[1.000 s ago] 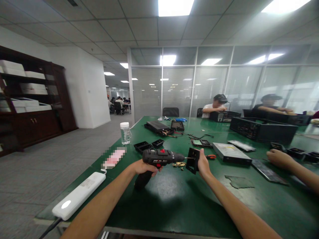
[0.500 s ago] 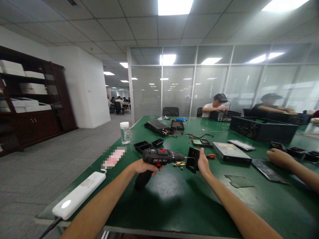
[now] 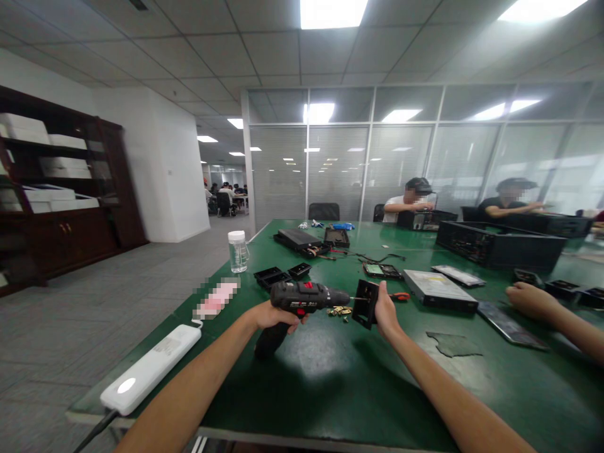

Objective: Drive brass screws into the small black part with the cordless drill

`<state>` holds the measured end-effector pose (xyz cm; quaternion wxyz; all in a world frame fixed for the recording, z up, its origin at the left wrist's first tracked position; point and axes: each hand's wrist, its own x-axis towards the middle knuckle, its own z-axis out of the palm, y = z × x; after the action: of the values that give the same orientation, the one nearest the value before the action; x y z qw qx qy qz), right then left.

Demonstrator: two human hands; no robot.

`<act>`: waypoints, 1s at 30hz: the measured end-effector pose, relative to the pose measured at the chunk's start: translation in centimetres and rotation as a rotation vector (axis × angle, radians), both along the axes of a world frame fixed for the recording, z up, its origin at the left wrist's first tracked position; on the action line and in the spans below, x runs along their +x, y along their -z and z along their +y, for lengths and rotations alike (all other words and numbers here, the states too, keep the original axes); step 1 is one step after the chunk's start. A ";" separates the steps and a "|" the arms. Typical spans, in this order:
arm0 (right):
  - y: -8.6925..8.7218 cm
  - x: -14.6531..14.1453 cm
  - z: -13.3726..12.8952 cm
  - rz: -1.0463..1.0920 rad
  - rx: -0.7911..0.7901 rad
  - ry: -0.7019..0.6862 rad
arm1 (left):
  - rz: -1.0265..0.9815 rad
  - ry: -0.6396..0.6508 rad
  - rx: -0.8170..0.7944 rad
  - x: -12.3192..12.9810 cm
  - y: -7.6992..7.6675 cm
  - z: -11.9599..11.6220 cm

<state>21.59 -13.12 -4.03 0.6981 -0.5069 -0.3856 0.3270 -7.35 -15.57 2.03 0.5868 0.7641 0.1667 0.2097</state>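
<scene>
My left hand (image 3: 278,318) is closed round the grip of a black cordless drill (image 3: 302,297) with red switches. The drill lies level, its thin bit pointing right into the open side of a small black plastic box (image 3: 362,311). My right hand (image 3: 385,308) grips that box from its right side, holding it upright above the table. Whether the bit meets a screw inside cannot be seen. Brass-coloured small parts (image 3: 340,311) lie on the green table (image 3: 311,384) just behind the drill's nose. An orange-handled tool (image 3: 401,296) shows beyond my right hand.
More black boxes (image 3: 271,277) sit behind the drill. A white power strip (image 3: 153,368) and clear bottle (image 3: 238,255) stand left. Right are an optical drive (image 3: 438,292), a computer case (image 3: 500,245) and another person's hand (image 3: 533,302). Two people work across the table.
The drill and the black box keep nearly the same pose. Across the table at the far right, a person's arms have shifted.
</scene>
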 end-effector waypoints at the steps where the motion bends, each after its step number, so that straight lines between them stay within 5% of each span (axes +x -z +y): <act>1: 0.0 0.0 0.0 0.005 -0.003 0.003 | 0.000 -0.001 0.002 0.0 0.0 0.0; 30: -0.4 -0.2 -0.3 -0.014 -0.032 0.020 | -0.020 0.003 -0.013 0.2 0.0 0.3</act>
<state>21.38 -13.39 -3.67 0.6906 -0.5240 -0.3801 0.3226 -7.13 -15.24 1.98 0.5935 0.7585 0.1613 0.2153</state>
